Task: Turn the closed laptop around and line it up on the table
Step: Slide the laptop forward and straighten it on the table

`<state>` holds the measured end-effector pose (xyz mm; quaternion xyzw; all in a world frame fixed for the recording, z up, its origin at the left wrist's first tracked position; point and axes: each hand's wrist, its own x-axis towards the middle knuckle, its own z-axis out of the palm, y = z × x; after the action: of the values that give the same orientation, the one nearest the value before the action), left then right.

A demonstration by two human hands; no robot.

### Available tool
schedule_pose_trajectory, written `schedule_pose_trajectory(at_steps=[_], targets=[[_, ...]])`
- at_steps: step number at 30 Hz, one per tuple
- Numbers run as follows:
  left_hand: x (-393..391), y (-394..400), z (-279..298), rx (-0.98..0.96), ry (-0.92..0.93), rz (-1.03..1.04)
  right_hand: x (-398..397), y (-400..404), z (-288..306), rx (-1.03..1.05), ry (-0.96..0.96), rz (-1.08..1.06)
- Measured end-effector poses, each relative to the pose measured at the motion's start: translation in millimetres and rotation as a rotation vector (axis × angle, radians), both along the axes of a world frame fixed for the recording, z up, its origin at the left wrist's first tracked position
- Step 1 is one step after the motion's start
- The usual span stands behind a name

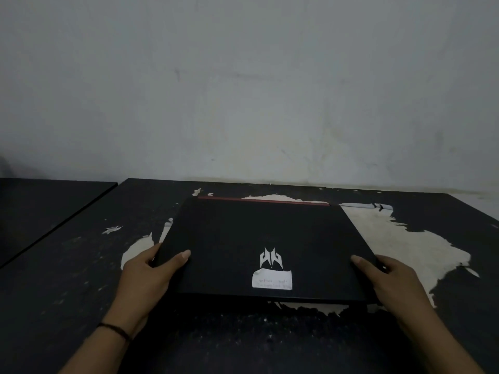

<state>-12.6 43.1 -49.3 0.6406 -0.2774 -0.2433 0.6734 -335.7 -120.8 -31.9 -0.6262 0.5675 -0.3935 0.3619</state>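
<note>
laptop [243, 238]: shut, flat on table [67, 265]
left hand [147, 271]: holding laptop's left side
right hand [388, 276]: holding its right side

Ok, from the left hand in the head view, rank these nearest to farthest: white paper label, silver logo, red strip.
From the left hand:
1. Silver logo, to its right on the lid.
2. White paper label, just below the logo; nearly tied with it.
3. Red strip, along the laptop's far edge.
</note>
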Motion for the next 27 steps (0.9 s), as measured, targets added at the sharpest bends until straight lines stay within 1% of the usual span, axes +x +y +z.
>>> schedule_pose_trajectory(at_steps=[3,7,22,27], targets=[[-3,4,-2,0.012,-0.03,0.006,-2,5,-3,0.015,-0.029,0.005],[-6,6,-6,0.027,-0.015,0.0,-2,8,-4,0.046,-0.04,0.007],[-3,9,-13,0.171,-0.063,0.026,0,7,-8,0.071,0.005,-0.001],[0,9,-13,0.262,-0.098,0.012,1,8,-8,0.047,0.05,-0.009]])
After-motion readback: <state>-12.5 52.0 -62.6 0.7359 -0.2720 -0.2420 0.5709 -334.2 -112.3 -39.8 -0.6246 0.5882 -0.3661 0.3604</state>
